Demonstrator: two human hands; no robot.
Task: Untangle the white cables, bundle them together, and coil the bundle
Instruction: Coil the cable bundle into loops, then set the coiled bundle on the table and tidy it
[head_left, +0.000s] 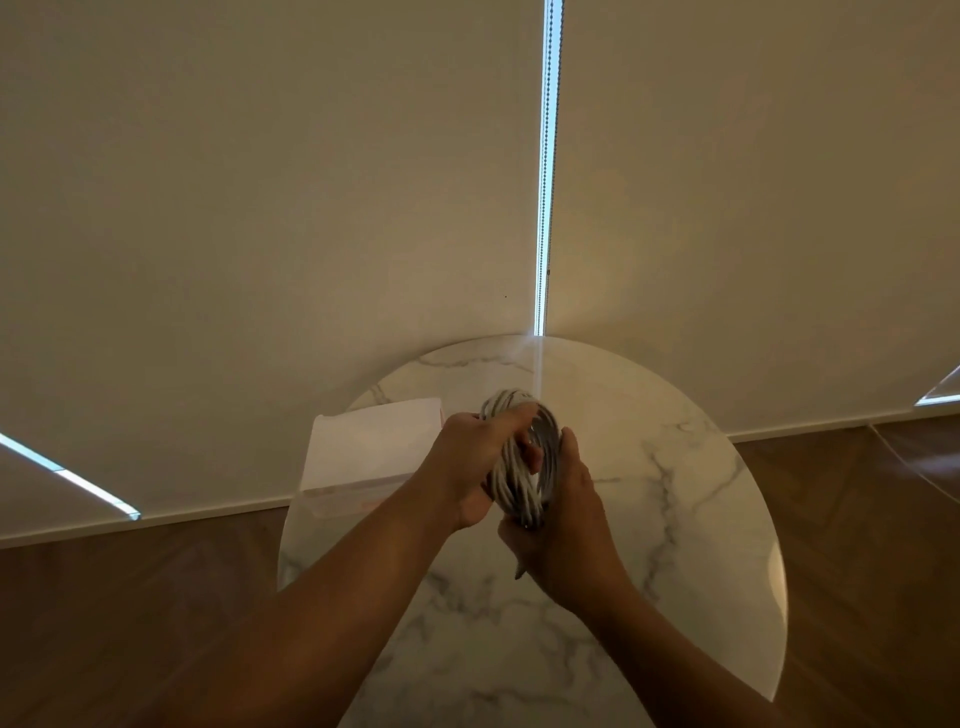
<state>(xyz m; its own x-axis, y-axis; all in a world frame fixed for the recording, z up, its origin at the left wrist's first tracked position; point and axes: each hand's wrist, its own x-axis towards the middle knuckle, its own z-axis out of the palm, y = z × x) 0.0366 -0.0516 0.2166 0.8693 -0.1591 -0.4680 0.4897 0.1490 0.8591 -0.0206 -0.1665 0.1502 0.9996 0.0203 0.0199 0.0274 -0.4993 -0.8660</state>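
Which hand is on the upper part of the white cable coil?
The left hand: it grips over the top of the coiled white cable bundle, while the right hand holds the lower right edge.

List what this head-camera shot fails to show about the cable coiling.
Head view only:
- cable coil: blurred by motion, so strand count and loose ends are unreadable; its lower part is hidden by both hands.
- left hand and right hand: fingertips hidden in or behind the coil.
- white flat object on the table: corner covered by the left forearm; what it is is unclear.
- table: near edge cut off by the frame bottom.
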